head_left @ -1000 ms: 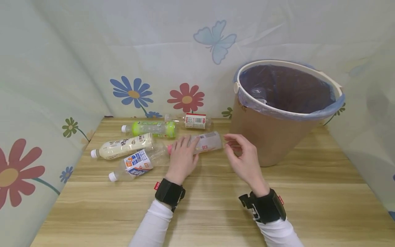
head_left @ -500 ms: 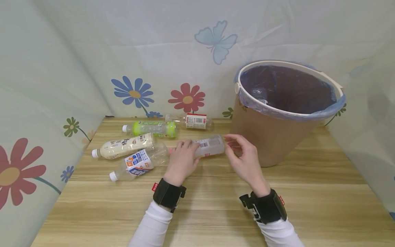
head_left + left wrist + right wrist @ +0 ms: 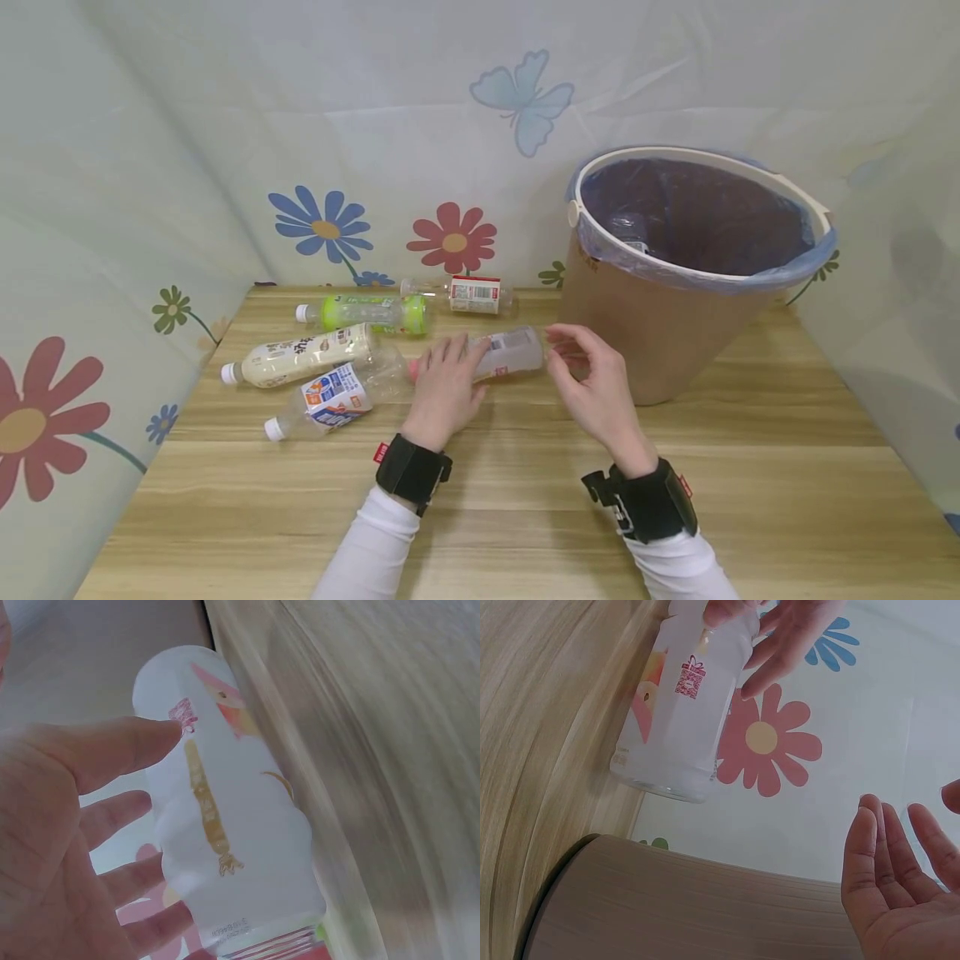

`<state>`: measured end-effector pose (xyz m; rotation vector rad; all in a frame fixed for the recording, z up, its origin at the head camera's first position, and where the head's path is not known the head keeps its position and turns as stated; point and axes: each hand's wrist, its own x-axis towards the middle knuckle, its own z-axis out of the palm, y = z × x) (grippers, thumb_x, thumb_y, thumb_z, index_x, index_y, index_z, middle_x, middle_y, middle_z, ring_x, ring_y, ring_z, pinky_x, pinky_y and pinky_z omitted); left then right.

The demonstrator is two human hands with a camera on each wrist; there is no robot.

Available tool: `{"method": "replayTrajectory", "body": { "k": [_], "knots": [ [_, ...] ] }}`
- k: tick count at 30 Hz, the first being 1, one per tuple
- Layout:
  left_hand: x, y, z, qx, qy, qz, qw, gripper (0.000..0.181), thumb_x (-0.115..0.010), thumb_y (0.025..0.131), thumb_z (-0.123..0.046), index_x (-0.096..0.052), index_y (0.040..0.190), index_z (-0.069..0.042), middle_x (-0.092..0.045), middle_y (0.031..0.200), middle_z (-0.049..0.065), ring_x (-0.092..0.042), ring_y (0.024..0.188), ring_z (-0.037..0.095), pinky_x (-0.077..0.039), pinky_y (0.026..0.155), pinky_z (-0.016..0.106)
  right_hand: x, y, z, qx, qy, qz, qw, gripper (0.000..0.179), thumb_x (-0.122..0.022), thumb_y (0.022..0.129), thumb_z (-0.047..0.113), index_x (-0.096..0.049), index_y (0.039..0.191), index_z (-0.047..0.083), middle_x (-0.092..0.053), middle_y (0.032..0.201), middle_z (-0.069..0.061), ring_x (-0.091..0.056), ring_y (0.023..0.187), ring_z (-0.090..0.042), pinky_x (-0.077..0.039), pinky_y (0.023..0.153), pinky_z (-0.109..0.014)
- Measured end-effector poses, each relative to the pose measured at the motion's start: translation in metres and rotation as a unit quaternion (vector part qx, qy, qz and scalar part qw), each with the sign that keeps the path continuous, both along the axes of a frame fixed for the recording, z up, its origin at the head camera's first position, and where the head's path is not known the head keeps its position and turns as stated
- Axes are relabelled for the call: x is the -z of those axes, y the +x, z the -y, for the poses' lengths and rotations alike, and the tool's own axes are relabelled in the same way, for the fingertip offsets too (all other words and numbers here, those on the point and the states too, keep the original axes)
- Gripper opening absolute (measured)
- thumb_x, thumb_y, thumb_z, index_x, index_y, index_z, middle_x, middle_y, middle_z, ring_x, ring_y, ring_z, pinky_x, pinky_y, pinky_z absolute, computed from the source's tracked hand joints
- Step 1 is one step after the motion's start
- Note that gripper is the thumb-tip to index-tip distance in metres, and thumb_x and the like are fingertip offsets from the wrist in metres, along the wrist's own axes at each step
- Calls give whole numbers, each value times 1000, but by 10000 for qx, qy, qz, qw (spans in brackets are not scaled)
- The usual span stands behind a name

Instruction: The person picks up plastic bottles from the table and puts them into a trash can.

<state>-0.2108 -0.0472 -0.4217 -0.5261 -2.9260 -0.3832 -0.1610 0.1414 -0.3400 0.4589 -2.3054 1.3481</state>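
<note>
Fingers (image 3: 453, 350) and thumb of the left hand (image 3: 442, 390) hold a pink-capped bottle (image 3: 512, 354) from both sides, near the middle of the table's (image 3: 517, 517) back edge. Beside its base, the right hand (image 3: 594, 387) holds nothing, fingers loosely bent. Four other bottles (image 3: 307, 354) lie toward the left back corner; a lined bin (image 3: 630, 333) stands back right.

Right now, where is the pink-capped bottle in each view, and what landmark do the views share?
Head: pink-capped bottle just below centre.
Left wrist: pink-capped bottle in the middle, cap at the bottom edge.
Right wrist: pink-capped bottle at upper left, cap not visible.
Shared landmark: the left hand, on it in all three.
</note>
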Motion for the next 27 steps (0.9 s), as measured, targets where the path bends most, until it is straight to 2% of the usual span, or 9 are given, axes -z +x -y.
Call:
{"method": "replayTrajectory", "body": {
  "k": [5,9,12,15,21,27],
  "knots": [
    [1,1,-2,11,9,103,9999,67,-72,81,-30,-43,141,-20,-45,140,15,-41,125,39,-29,104,60,-1,0,0,-4,-13,-25,10000,25,-57,84,-10,-63,107,-5,-65,99,-18,-62,84,-26,-54,71,-44],
    [4,1,-4,-2,-213,274,9994,68,-69,83,-35,-41,143,-21,-49,136,12,-45,121,37,-32,103,58,-1,0,1,-2,-28,-40,10000,24,-57,84,-11,-63,107,-6,-65,98,-18,-62,84,-26,-54,71,-44],
    [6,1,-5,12,-273,328,9991,72,-69,83,-38,-38,145,-23,-47,139,12,-45,122,36,-33,102,56,-2,0,1,-12,-33,-33,10000,24,-57,84,-11,-62,106,-6,-65,98,-19,-62,84,-26,-54,71,-44],
    [6,1,-6,83,-142,294,9994,74,-70,82,-37,-36,146,-23,-41,144,14,-43,125,37,-34,102,56,0,-1,0,-24,-44,-24,10000,24,-57,84,-11,-62,106,-6,-65,99,-20,-62,85,-26,-54,71,-44],
    [8,1,-11,246,-15,150,9996,75,-71,81,-35,-35,146,-24,-37,146,16,-40,127,37,-33,102,57,16,-11,-5,-82,-114,-78,9999,26,-58,84,-8,-63,109,-1,-66,101,-15,-63,85,-24,-55,71,-43],
    [10,2,-16,404,-157,122,9990,77,-71,81,-36,-32,146,-26,-46,140,12,-45,123,36,-36,101,56,34,-21,-11,-161,-124,-101,9997,28,-59,87,-2,-64,113,6,-66,104,-11,-62,87,-18,-55,72,-38]
  ]
}}
